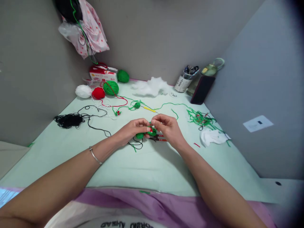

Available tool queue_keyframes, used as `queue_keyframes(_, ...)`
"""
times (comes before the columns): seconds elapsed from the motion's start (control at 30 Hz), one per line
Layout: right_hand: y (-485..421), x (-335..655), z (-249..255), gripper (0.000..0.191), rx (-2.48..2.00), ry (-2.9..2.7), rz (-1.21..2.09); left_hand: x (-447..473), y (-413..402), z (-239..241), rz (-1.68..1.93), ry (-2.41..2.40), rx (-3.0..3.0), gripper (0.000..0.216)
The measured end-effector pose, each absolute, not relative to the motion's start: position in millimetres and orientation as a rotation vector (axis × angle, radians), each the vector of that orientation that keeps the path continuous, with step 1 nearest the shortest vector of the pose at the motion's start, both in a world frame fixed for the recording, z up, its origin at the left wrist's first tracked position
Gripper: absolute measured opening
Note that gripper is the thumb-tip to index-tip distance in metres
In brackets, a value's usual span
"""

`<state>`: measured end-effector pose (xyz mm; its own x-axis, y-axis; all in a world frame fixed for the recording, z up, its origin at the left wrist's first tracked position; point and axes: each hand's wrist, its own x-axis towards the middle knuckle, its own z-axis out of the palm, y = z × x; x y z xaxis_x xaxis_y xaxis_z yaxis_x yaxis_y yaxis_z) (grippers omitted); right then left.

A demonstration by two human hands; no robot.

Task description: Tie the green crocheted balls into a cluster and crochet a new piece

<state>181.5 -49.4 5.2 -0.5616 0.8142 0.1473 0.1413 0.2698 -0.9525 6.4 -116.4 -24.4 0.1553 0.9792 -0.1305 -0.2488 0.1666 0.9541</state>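
My left hand (136, 127) is closed around a small green and red crocheted piece (153, 131) near the middle of the table. At that piece's upper edge, the thumb and fingers of my right hand (165, 124) are pinched together; whatever lies between them is too small to make out. Orange-handled thread snips (161, 137) rest on the table just below my right hand. Beyond both hands lies a crochet hook (150, 109) with a yellow grip, beside a small green crocheted ball (137, 105). A smaller red and green piece (118, 112) sits further left.
Black yarn (70, 120) lies tangled at left. Green (110, 88), red (98, 93) and white yarn balls (83, 91) stand behind it. White stuffing (152, 86) is at the back. A phone (202, 90) leans at right, above green yarn scraps (199, 117).
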Motion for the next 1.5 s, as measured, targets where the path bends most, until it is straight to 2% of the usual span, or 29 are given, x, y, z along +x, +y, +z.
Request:
queue_keyframes(0.27,-52.0,181.8,2.6,0.018,-0.907,-2.013,1.286,8.8,-117.4,-21.8,1.091,1.028,1.006,0.012)
queue_keyframes(0.47,-56.3,177.5,0.5,0.017,-0.907,-1.977,1.303,8.2,-117.0,-26.1,1.061,1.013,1.067,0.021)
queue_keyframes(1.07,-50.2,170.5,-5.2,0.016,-0.893,-1.671,1.429,9.8,-117.5,-25.1,1.018,1.008,0.959,0.025)
queue_keyframes(1.27,-42.2,177.6,-8.0,0.025,-0.816,-1.733,1.529,7.2,-116.8,-25.8,1.062,0.949,0.832,0.030)
queue_keyframes(1.37,-43.5,181.3,-9.0,0.024,-0.809,-1.844,1.385,5.1,-115.1,-24.2,1.126,0.945,0.765,0.030)
queue_keyframes(1.5,-51.3,184.7,-5.6,0.010,-0.677,-2.112,0.907,4.4,-113.9,-22.5,1.169,0.970,0.764,0.027)
